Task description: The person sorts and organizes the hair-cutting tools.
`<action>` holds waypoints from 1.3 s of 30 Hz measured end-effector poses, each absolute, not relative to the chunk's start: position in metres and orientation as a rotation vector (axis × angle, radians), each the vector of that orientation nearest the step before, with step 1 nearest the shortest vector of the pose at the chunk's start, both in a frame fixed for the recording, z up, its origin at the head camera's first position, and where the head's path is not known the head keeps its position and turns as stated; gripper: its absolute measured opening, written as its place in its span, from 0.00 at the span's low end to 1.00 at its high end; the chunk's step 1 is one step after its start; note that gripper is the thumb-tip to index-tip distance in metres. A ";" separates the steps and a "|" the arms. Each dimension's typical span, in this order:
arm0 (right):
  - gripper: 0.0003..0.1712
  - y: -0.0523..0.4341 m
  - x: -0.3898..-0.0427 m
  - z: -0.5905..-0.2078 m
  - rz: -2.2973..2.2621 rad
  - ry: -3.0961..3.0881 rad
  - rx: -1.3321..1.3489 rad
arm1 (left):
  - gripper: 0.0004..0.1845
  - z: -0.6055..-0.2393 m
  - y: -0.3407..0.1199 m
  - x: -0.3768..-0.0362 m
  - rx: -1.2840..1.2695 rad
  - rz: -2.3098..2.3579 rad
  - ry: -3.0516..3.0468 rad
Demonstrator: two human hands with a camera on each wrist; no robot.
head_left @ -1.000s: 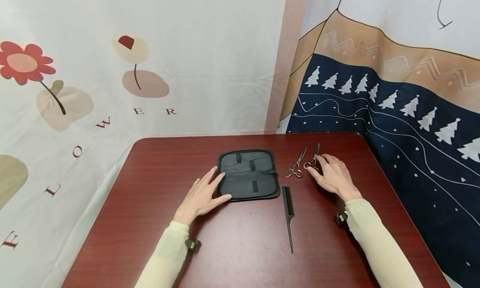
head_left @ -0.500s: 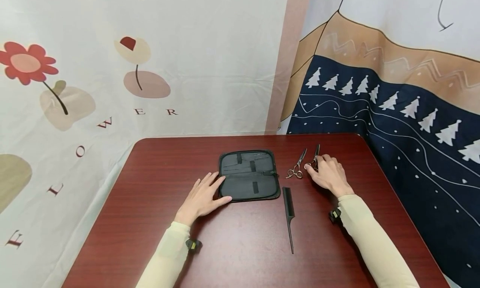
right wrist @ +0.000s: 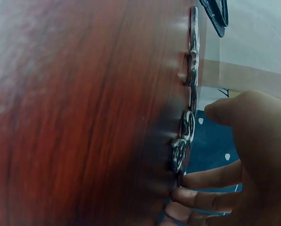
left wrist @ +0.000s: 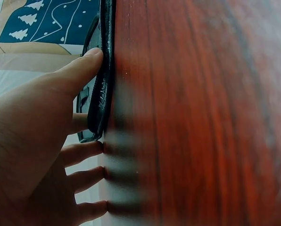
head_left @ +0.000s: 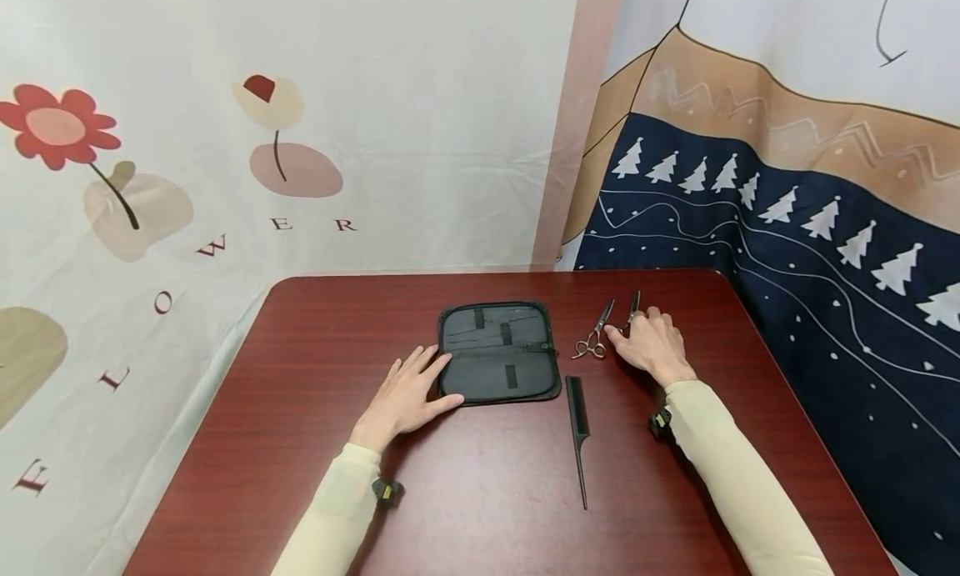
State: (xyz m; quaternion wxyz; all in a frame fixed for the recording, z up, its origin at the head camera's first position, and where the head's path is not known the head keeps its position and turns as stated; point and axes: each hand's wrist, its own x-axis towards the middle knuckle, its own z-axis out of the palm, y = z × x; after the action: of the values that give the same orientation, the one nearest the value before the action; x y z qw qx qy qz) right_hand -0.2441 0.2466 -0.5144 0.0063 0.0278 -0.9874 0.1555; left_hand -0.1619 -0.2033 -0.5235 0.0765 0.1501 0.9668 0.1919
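Left hand (head_left: pixel 408 394) flat, fingers straight against open black fabric case (head_left: pixel 498 351), right hand (head_left: pixel 651 343) fingers curled over silver steel scissors (head_left: pixel 632 308), dark red wooden counter (head_left: pixel 480 493).

Long cream sleeves (head_left: pixel 333 509), small black-and-yellow wrist cameras (head_left: pixel 386 492)

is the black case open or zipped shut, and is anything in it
Open: the black case lies spread flat on the table, its inner straps showing. The straps look empty; both scissors and the comb lie outside.
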 end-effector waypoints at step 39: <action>0.30 0.257 -0.242 -0.511 0.475 -3.160 -0.022 | 0.46 -0.525 -0.204 -0.161 0.447 0.616 2.881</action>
State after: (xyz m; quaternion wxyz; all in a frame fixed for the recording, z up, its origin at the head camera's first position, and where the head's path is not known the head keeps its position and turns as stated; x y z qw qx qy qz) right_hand -0.2422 0.2567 -0.5106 -0.0271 -0.0067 -0.9885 0.1485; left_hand -0.1613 -0.2041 -0.5254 0.0807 0.1496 0.9636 0.2062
